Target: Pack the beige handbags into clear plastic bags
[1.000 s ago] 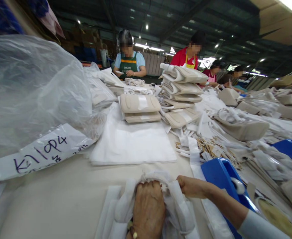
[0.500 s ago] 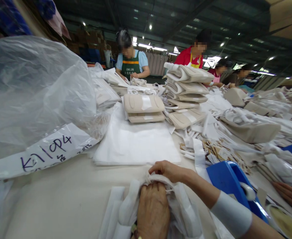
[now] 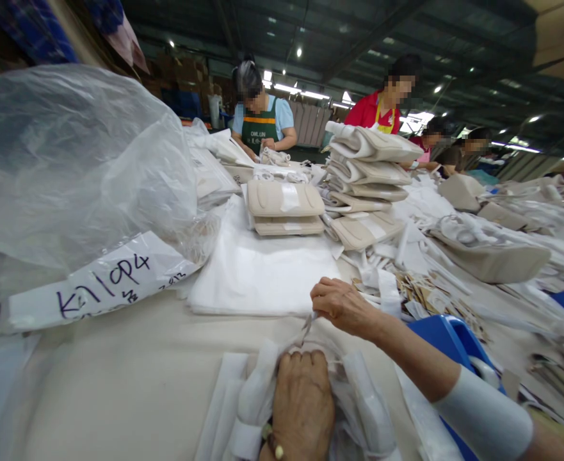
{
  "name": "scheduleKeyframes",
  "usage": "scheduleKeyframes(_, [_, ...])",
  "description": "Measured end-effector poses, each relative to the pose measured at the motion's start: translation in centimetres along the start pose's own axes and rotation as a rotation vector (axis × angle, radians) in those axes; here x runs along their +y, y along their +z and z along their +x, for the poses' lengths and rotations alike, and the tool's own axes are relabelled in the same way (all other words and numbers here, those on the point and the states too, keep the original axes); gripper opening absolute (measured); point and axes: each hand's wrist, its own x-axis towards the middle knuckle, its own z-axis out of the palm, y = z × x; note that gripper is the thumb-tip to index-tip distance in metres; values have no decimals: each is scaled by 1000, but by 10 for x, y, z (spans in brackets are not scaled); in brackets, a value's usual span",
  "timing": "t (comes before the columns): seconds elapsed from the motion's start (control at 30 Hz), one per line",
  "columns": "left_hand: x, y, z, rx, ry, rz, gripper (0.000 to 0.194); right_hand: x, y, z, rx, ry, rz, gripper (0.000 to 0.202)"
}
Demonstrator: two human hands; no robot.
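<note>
At the bottom centre lies a pale bag [image 3: 365, 397] with white-wrapped straps. My left hand [image 3: 303, 397] is closed on the bag's top edge, knuckles up, with a beaded bracelet at the wrist. Just above and to the right, my right hand [image 3: 337, 304] is closed, fingers pinched on a thin white cord [image 3: 306, 330] that runs down to the bag's rim. A pale sleeve covers the right forearm. Beyond both hands lies a stack of white sheets [image 3: 262, 282].
Folded beige bags [image 3: 286, 198] sit on the sheets, with a taller stack [image 3: 370, 169] beside them. A plastic bag [image 3: 80, 173] bulges at the left. A blue tape dispenser [image 3: 447, 346] stands right. People work across the table.
My right hand has risen up and to the right from the bag's rim, drawing the cord up. My left hand remains at the bag. The view has shifted slightly.
</note>
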Motion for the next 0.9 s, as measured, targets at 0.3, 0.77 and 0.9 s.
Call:
scheduleKeyframes(0.3, [1,0,-1,13,-35,24,38,-3,3,-5,13,-76,28,21])
scheduleKeyframes(0.77, [1,-2,3,32,-34,-45,39,-18,-4,8,-374,238,1055,26])
scheduleKeyframes(0.9, [0,0,3,38,-37,-58,38,-22,0,6,-359,228,1110,25])
